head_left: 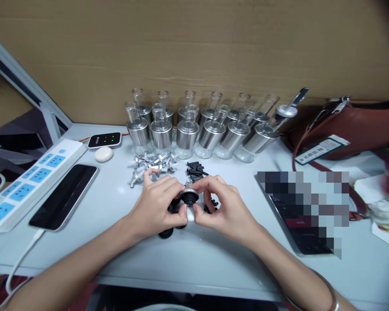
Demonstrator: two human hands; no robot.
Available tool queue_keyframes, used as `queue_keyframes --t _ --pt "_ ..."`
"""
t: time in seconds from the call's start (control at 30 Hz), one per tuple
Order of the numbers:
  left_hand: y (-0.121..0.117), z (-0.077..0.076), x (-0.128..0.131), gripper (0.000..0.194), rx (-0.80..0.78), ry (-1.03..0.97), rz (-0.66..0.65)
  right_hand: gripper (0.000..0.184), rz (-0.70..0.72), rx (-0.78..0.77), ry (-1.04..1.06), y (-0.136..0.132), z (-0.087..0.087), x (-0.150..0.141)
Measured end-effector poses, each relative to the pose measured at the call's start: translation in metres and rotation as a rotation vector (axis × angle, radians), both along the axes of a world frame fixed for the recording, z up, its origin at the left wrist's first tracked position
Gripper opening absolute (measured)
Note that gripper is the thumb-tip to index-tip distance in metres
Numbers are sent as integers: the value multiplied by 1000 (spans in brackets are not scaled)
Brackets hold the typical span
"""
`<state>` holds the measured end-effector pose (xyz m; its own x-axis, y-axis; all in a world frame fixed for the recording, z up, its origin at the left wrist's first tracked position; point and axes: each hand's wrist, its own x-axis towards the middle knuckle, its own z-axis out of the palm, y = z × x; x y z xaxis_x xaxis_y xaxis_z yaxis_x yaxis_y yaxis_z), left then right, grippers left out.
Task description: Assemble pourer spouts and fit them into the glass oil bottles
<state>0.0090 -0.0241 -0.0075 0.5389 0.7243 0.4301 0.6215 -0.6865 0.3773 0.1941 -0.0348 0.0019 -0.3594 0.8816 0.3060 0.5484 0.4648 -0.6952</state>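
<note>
My left hand (157, 205) and my right hand (222, 207) meet at the table's middle, both pinched on one small silver cap with a black rubber insert (189, 199). Loose black rubber pieces (166, 233) lie under and around my fingers. Just beyond lie a heap of small silver spouts (151, 166) and a pile of thin black tubes (195, 169). Two rows of glass bottles with silver collars (186, 129) stand at the back; the rightmost bottle (287, 113) carries a fitted silver pourer top.
A white and blue power strip (29, 181) and a dark phone (65, 196) on a white cable lie at left. A small black device with green lights (104, 139) and a white oval object (103, 154) sit behind. A tablet (303, 233) and a brown bag (356, 129) are at right.
</note>
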Motion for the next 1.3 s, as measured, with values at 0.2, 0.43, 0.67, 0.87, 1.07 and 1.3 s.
queue_keyframes --t 0.2,0.43,0.67,0.87,1.07,1.3 --pt "0 -1 -1 13 45 -4 -15 17 18 41 70 -1 -1 -2" --pt "-1 0 -2 13 69 -37 -7 11 17 73 93 -3 -2 -4" --pt "0 1 -1 14 98 -43 -18 13 33 65 105 -2 1 0" --pt "1 -2 -3 8 161 -160 20 22 64 -3 136 3 3 5" --pt "1 -4 -4 7 172 -189 3 21 117 -7 141 7 -2 6" --pt "0 -1 -3 17 199 -178 -85 15 90 9 167 7 -2 6"
